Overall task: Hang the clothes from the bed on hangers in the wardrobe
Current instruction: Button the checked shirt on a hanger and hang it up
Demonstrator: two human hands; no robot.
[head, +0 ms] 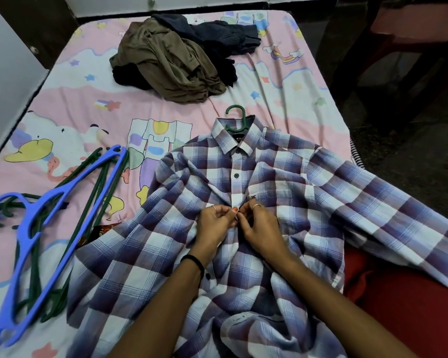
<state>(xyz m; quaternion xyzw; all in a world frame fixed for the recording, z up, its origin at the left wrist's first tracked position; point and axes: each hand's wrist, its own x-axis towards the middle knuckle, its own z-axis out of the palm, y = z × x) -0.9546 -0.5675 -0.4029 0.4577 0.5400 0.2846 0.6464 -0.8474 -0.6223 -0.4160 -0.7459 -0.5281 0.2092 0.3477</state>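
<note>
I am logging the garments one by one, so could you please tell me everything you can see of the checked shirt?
The checked shirt is woven cloth in blue, purple and white checks, with a collar, dark buttons and long sleeves. It lies face up and rumpled on the bed, a green hanger already in its neck. The left hand and right hand pinch its front placket at mid-chest.
</note>
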